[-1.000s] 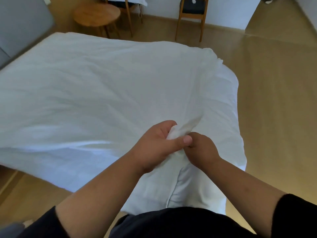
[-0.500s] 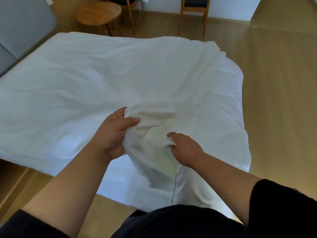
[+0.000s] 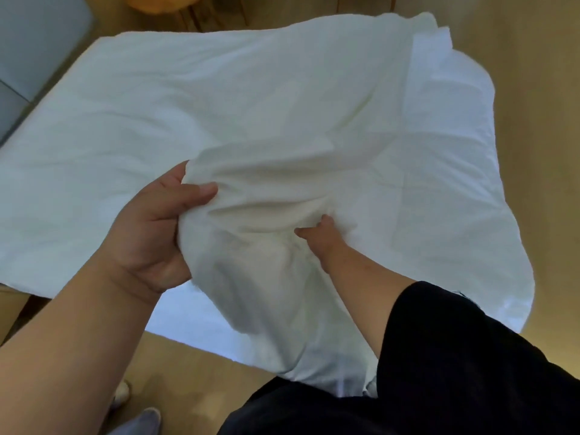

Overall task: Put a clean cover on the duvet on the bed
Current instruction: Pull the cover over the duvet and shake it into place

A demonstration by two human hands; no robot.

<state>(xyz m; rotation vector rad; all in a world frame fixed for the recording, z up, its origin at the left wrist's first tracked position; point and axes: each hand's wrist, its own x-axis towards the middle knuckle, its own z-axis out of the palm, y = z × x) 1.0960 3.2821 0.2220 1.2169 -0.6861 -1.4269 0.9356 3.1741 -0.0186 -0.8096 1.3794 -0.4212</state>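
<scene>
A white duvet cover point(image 3: 219, 98) lies spread over the bed, with its near corner lifted toward me. My left hand point(image 3: 157, 233) grips a bunched fold of that cover, thumb on top of the cloth. My right hand point(image 3: 320, 237) reaches into the folds beside it; its fingers are mostly buried in the fabric and seem to pinch it. White duvet or bedding point(image 3: 470, 189) shows at the right under the cover. I cannot tell cover from duvet where the layers overlap.
Wooden floor point(image 3: 539, 89) surrounds the bed at right and near me. A round wooden table point(image 3: 157, 3) sits beyond the far edge. A grey panel point(image 3: 28, 58) stands at the left. My feet point(image 3: 125, 394) are on the floor by the bed's near edge.
My hands have parted, the left lifting the bunched cover up and left. The right hand has pushed deeper into the fabric. The view has tilted down, closer to the bed.
</scene>
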